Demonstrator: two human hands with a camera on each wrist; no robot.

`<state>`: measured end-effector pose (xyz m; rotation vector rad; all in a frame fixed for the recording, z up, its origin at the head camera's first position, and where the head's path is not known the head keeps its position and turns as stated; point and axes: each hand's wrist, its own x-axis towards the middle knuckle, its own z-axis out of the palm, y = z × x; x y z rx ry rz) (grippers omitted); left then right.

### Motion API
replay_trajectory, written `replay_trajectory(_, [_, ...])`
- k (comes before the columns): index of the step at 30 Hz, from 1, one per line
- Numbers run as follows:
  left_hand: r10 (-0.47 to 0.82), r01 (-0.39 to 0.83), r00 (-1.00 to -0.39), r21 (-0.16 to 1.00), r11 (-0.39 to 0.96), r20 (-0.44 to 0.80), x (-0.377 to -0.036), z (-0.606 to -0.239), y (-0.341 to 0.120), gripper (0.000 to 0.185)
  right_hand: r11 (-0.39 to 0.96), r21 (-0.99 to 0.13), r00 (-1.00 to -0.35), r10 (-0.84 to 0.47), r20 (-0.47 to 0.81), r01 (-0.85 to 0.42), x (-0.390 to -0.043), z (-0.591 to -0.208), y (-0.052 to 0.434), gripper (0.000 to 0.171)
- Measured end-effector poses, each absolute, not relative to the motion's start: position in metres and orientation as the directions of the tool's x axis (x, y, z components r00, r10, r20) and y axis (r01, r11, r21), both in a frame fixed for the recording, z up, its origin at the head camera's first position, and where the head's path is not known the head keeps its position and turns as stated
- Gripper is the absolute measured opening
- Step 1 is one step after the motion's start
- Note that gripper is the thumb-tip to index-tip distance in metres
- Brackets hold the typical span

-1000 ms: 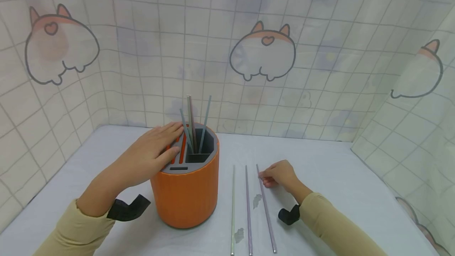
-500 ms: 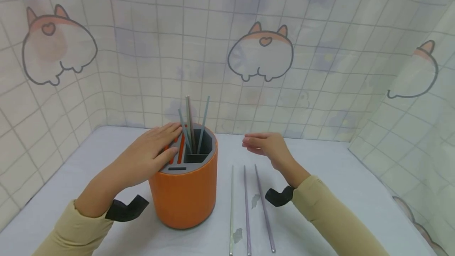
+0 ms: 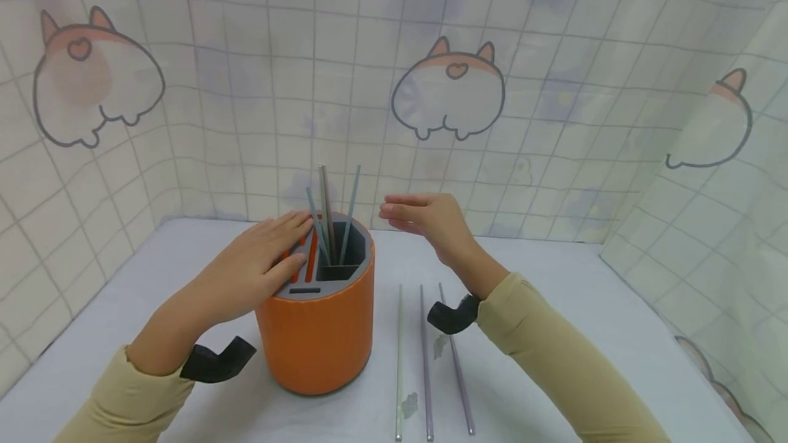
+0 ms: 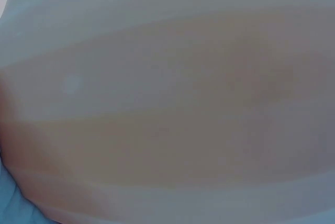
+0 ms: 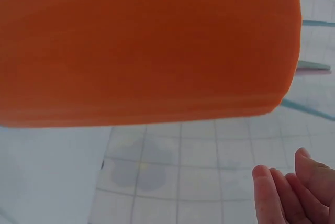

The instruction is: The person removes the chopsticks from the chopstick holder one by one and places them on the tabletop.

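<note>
The left hand lies flat, fingers straight, on the grey slotted top of the round orange plastic holder. The empty right hand hovers beside its upright thin metal rods, fingers extended. Brushing them could tip the holder; three more rods lie below the right wrist.

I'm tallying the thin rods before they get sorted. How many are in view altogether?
6: three stand in the orange holder near the left hand, three lie side by side on the table under the right hand. Others may be hidden inside.
</note>
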<state>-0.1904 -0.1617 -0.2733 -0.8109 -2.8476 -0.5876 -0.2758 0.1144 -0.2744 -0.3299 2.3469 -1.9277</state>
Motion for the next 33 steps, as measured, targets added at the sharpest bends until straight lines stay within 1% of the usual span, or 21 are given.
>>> replay_trajectory(4, [0.479,0.526,-0.850,0.329,0.784,0.219,-0.191,-0.273,-0.161,0.057,0.123,-0.984,-0.962,-0.256,0.091,-0.126,-0.277,-0.267,0.103,0.033])
replay_trajectory(8, [0.476,0.526,-0.850,0.329,0.784,0.225,-0.191,-0.273,-0.162,0.057,0.103,-0.986,-0.957,-0.272,0.097,-0.129,-0.277,-0.263,0.092,0.034])
replay_trajectory(12, [0.476,0.528,-0.849,0.329,0.783,0.231,-0.191,-0.274,-0.162,0.057,0.092,-0.988,-0.961,-0.259,0.098,-0.125,-0.278,-0.261,0.083,0.032])
replay_trajectory(18, [0.481,0.533,-0.846,0.327,0.780,0.231,-0.192,-0.274,-0.162,0.057,0.063,-0.990,-0.960,-0.257,0.109,-0.129,-0.277,-0.261,0.073,0.035])
replay_trajectory(25, [0.477,0.530,-0.847,0.329,0.781,0.233,-0.192,-0.273,-0.161,0.057,0.032,-0.988,-0.959,-0.246,0.141,-0.154,-0.274,-0.257,0.068,0.028])
replay_trajectory(27, [0.475,0.527,-0.849,0.331,0.783,0.231,-0.192,-0.273,-0.161,0.057,0.047,-0.986,-0.962,-0.232,0.148,-0.163,-0.271,-0.255,0.068,0.028])
replay_trajectory(30, [0.477,0.529,-0.848,0.332,0.781,0.230,-0.192,-0.274,-0.162,0.057,0.038,-0.981,-0.962,-0.206,0.179,-0.191,-0.268,-0.249,0.071,0.028])
replay_trajectory(33, [0.480,0.531,-0.847,0.330,0.780,0.229,-0.192,-0.274,-0.162,0.057,-0.021,-0.972,-0.954,-0.187,0.233,-0.233,-0.264,-0.240,0.077,0.028])
